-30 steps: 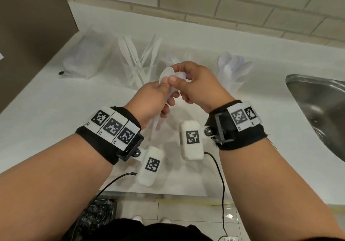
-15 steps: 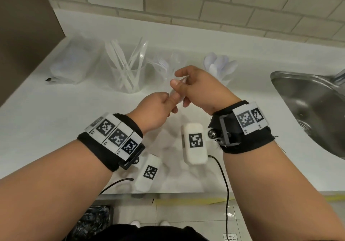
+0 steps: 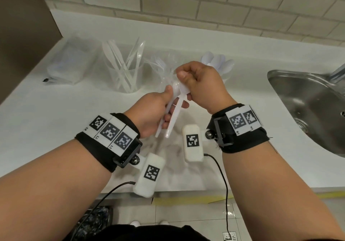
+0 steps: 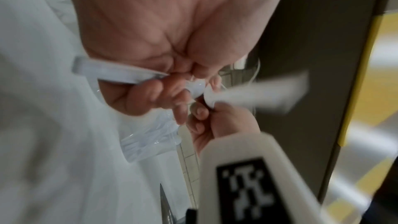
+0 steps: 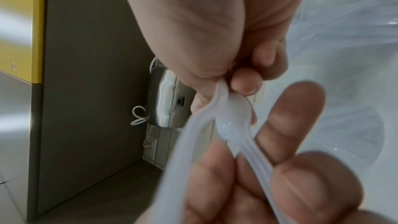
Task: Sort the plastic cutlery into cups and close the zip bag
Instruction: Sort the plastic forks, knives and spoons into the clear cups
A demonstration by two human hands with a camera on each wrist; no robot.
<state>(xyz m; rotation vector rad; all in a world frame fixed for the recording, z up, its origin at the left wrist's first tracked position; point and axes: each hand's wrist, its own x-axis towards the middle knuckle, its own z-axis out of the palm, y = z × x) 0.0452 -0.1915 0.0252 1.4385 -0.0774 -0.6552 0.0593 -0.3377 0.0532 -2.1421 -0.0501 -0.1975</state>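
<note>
Both hands have dropped a little toward the body since a second ago, and what was one bowl pinched between them now shows as two spoons (image 3: 172,108) splaying apart at the handles. The left hand (image 3: 153,114) is curled round the handles, thumb up by the bowls; the right hand (image 3: 203,84) pinches the bowl end between thumb and fingers. The right wrist view shows the two stems diverging from nested bowls, so the pair looks to be coming unstuck, ready to go one by one into the spoon cup (image 3: 218,65), which stands just beyond the right hand on the worktop (image 3: 56,110). The knife cup (image 3: 124,71) and fork cup (image 3: 162,67) already hold cutlery. The zip bag (image 3: 69,67) lies far left by the wall; whether it is closed cannot be told.
</note>
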